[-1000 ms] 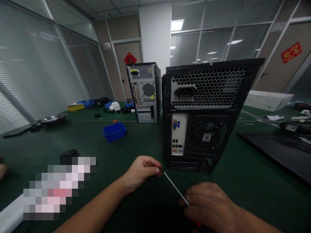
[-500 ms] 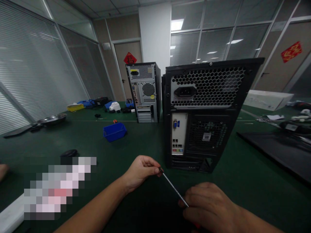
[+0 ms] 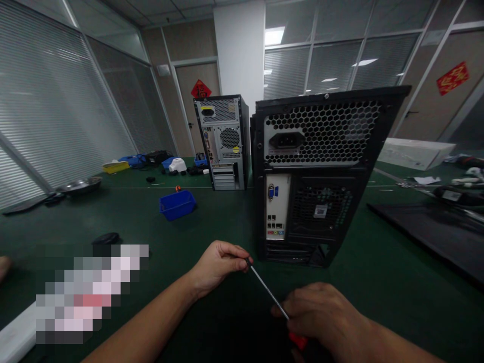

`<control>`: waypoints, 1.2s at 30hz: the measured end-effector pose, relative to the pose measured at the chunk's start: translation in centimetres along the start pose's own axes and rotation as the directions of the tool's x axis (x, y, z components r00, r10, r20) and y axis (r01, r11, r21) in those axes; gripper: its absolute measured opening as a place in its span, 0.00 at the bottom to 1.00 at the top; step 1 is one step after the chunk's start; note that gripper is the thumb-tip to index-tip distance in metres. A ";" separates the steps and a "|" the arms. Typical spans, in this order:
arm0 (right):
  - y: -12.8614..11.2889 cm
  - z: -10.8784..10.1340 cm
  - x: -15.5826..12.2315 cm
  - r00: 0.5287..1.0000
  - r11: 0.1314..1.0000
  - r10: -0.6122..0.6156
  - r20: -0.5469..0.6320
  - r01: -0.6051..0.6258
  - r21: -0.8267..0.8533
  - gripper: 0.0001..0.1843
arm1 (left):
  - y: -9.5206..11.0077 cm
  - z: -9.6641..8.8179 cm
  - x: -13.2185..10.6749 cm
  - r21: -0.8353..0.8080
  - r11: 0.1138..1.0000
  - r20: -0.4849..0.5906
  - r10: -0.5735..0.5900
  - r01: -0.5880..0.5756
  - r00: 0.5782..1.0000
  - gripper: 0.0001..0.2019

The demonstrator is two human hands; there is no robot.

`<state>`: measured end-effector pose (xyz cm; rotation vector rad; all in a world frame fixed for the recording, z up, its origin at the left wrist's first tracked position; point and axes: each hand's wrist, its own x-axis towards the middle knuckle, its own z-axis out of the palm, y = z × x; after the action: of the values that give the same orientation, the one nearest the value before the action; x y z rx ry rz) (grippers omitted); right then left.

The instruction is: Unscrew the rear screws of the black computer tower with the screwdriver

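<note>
My right hand (image 3: 321,317) is closed around the red handle of a screwdriver (image 3: 269,292), whose thin metal shaft slants up and left. At the shaft's far end my left hand (image 3: 221,264) is closed, thumb and forefinger pinching a small dark piece (image 3: 248,261) that meets the tip. That piece is too small to name surely; it may be a screw. Just beyond both hands stands a black computer tower (image 3: 328,176), its back panel with power socket, ports and vent grille towards me. Neither hand touches the tower.
A second computer tower (image 3: 226,141) stands farther back. Left of it is a blue bin (image 3: 177,205). A black panel (image 3: 427,237) lies at the right, a white box (image 3: 418,154) behind it. A metal bowl (image 3: 81,185) and a pixelated patch are at the left, on the green tabletop (image 3: 132,217).
My right hand has shifted its grip slightly, and more of the red handle shows. The left hand keeps its pinch at the screwdriver tip. The view has moved a little.
</note>
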<state>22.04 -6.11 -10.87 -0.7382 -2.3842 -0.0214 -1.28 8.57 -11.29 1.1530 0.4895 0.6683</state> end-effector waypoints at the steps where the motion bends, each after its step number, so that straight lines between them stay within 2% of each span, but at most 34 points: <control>1: -0.2 -0.1 0.2 1.000 0.999 -0.009 -0.002 0.009 -0.033 0.22 | 0.0 0.0 0.0 -0.004 1.000 -0.004 0.000 0.000 1.000 0.13; 6: -1.0 -0.5 1.2 0.997 0.982 -0.062 -0.035 0.054 -0.183 0.21 | -0.2 -0.3 0.1 -0.036 0.999 -0.030 0.000 -0.001 1.000 0.19; 14: -1.2 -0.6 1.5 0.995 0.971 -0.040 -0.089 0.017 -0.240 0.17 | 0.0 -0.1 0.0 -0.083 0.996 -0.044 0.009 -0.012 0.999 0.20; 20: -1.3 -0.4 1.3 0.999 0.964 0.033 -0.043 -0.043 -0.264 0.15 | 0.3 0.1 0.0 -0.126 0.992 -0.064 0.018 -0.026 0.998 0.19; 24: -1.1 -0.3 1.0 1.000 0.959 0.011 -0.002 -0.011 -0.285 0.13 | 0.3 0.2 0.0 -0.153 0.988 -0.078 0.006 -0.018 0.997 0.18; 31: -1.1 0.1 0.7 1.000 0.918 0.015 0.025 -0.004 -0.396 0.17 | 0.2 0.4 0.3 -0.188 0.982 -0.128 -0.004 -0.020 0.992 0.18; 36: -1.6 0.3 1.3 0.997 0.865 0.000 -0.079 -0.040 -0.500 0.19 | 0.2 0.4 0.3 -0.188 0.982 -0.148 -0.008 -0.020 0.989 0.21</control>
<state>20.22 -6.72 -10.09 -0.9762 -2.3120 -0.6748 -0.80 8.57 -10.95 0.9302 0.5366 0.7926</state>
